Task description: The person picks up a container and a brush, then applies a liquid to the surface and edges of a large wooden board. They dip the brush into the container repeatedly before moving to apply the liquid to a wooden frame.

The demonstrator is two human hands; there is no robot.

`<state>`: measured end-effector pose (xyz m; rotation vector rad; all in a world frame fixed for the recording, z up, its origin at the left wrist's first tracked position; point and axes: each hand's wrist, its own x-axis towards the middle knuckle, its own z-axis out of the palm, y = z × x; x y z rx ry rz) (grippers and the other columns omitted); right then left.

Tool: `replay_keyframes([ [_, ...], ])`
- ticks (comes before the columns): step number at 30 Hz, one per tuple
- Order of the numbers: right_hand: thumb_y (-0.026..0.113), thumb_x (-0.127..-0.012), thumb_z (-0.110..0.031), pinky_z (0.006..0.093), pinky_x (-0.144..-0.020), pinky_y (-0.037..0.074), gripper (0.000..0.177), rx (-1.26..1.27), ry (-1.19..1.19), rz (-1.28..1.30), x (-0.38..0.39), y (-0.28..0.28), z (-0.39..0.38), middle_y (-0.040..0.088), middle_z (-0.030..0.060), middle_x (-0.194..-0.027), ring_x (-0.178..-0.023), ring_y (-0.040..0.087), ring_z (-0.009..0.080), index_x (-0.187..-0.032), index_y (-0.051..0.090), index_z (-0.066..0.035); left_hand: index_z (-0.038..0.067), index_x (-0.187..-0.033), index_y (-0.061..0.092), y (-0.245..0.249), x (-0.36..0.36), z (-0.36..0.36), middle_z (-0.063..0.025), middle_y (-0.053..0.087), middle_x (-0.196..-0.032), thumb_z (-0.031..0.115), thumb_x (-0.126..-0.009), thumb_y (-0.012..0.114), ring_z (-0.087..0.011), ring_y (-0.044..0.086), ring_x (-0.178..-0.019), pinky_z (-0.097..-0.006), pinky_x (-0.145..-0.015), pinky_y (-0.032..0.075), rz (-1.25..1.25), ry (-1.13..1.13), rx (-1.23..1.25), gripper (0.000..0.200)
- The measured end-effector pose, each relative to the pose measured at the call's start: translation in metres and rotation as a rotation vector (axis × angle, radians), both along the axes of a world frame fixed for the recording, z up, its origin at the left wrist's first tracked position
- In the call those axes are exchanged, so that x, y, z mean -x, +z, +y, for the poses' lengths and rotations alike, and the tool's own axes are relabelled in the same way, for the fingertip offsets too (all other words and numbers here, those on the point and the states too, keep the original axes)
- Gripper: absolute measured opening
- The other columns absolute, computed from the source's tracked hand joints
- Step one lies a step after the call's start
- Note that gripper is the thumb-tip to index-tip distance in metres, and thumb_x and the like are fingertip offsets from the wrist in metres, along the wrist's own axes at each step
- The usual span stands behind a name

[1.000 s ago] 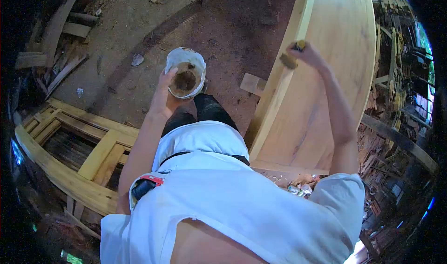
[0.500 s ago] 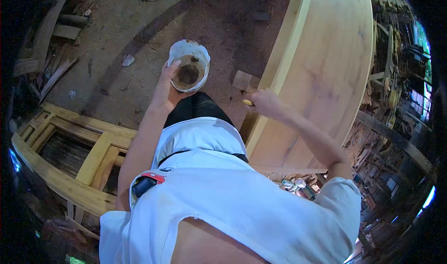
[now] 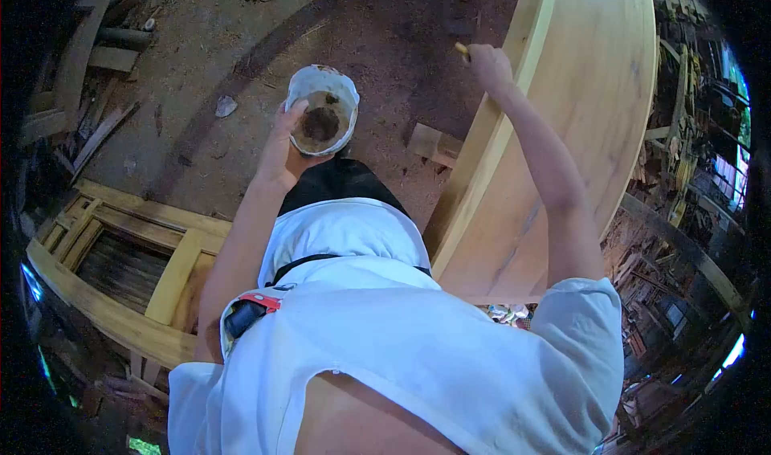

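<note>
The right hand (image 3: 488, 65) has climbed since half a second ago. Then it sat low at the centre of the frame, against the left edge of the wooden panel (image 3: 578, 110) and just beside the wood block (image 3: 434, 143). Now it is in the upper centre-right with the arm stretched out, at the same left edge of the panel but much farther up. Its fingers are closed around a small yellowish tool (image 3: 462, 49), whose tip pokes out to the upper left of the fist; what kind of tool it is cannot be told.

The left hand (image 3: 283, 146) has hardly shifted. It grips the white tub (image 3: 321, 122) from below and from the left, thumb over the rim, and holds it above the dirt floor (image 3: 241, 45) in the upper centre of the frame. Dark brown stuff lies inside the tub.

The panel leans along the right of the frame, pale and curved, with its lower end behind the person's right shoulder. The block lies on the floor between the tub and the panel's edge. A wooden frame (image 3: 120, 238) lies flat at the lower left, and loose timber (image 3: 80, 61) is stacked at the upper left. The white shirt (image 3: 401, 350) fills the bottom of the frame and hides the ground below the arms.
</note>
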<state>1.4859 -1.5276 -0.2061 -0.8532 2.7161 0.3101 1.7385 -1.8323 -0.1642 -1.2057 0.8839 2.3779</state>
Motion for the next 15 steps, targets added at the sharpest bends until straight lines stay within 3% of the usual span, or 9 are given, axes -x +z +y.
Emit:
replay_keyframes([
  [3, 0.058, -0.083, -0.017, 0.0372, -0.061, 0.054, 0.007, -0.223, 0.265, 0.003, -0.023, -0.015, 0.0, 0.066, 0.0076, -0.074, -0.072, 0.067, 0.0236, -0.083, 0.064, -0.011, 0.015, -0.132, 0.039, -0.009, 0.028, -0.009, -0.0071, 0.051, -0.127, 0.045, -0.084, 0.059, -0.026, 0.053, -0.113, -0.0492, -0.081, 0.051, 0.049, -0.025, -0.023, 0.06],
  [5, 0.06, -0.08, -0.016, 0.0348, -0.06, 0.054, 0.006, -0.322, 0.375, -0.171, -0.063, -0.016, 0.0, 0.066, 0.0054, -0.076, -0.073, 0.067, 0.0214, -0.084, 0.063, -0.013, 0.016, -0.133, 0.039, -0.006, 0.047, -0.013, -0.0074, 0.05, -0.128, 0.046, -0.085, 0.058, -0.0258, 0.053, -0.113, -0.0491, -0.082, 0.051, 0.061, -0.026, -0.045, 0.06],
  [6, 0.06, -0.078, -0.016, 0.0336, -0.059, 0.053, 0.008, -0.325, 0.284, -0.27, -0.088, 0.007, -0.015, 0.066, 0.0067, -0.077, -0.074, 0.067, 0.0206, -0.084, 0.063, -0.012, 0.016, -0.133, 0.039, -0.005, 0.056, -0.013, -0.0074, 0.05, -0.128, 0.046, -0.085, 0.058, -0.0258, 0.053, -0.113, -0.0491, -0.082, 0.051, 0.066, -0.033, -0.052, 0.06],
  [7, 0.061, -0.076, -0.015, 0.0347, -0.061, 0.053, 0.009, -0.25, 0.311, -0.315, -0.108, -0.004, -0.007, 0.066, 0.0086, -0.08, -0.075, 0.067, 0.0219, -0.084, 0.063, -0.011, 0.017, -0.133, 0.04, -0.004, 0.064, -0.014, -0.0073, 0.05, -0.128, 0.046, -0.084, 0.059, -0.0256, 0.053, -0.113, -0.0488, -0.082, 0.051, 0.051, -0.038, -0.042, 0.06],
  [9, 0.061, -0.075, -0.012, 0.0375, -0.064, 0.053, 0.01, -0.276, 0.098, -0.537, -0.137, -0.001, -0.014, 0.067, 0.0121, -0.084, -0.077, 0.067, 0.0251, -0.083, 0.063, -0.008, 0.017, -0.133, 0.04, -0.004, 0.078, -0.018, -0.0072, 0.049, -0.129, 0.046, -0.084, 0.059, -0.0254, 0.053, -0.114, -0.0485, -0.083, 0.051, 0.037, -0.045, -0.03, 0.06],
  [11, 0.06, -0.075, -0.012, 0.0389, -0.066, 0.053, 0.011, -0.222, 0.031, -0.557, -0.162, -0.009, 0.0, 0.066, 0.014, -0.084, -0.079, 0.066, 0.0275, -0.084, 0.063, -0.006, 0.018, -0.132, 0.04, -0.004, 0.091, -0.022, -0.0076, 0.048, -0.129, 0.045, -0.084, 0.06, -0.025, 0.052, -0.114, -0.0472, -0.082, 0.052, 0.052, -0.046, -0.049, 0.059],
  [15, 0.061, -0.077, -0.015, 0.0422, -0.07, 0.052, 0.018, -0.066, -0.229, -0.535, -0.11, -0.013, 0.016, 0.065, 0.019, -0.085, -0.082, 0.065, 0.0337, -0.086, 0.062, 0.001, 0.016, -0.132, 0.04, -0.004, 0.116, -0.03, -0.0081, 0.049, -0.129, 0.044, -0.084, 0.061, -0.0252, 0.054, -0.112, -0.0467, -0.082, 0.052, 0.036, -0.073, -0.029, 0.059],
])
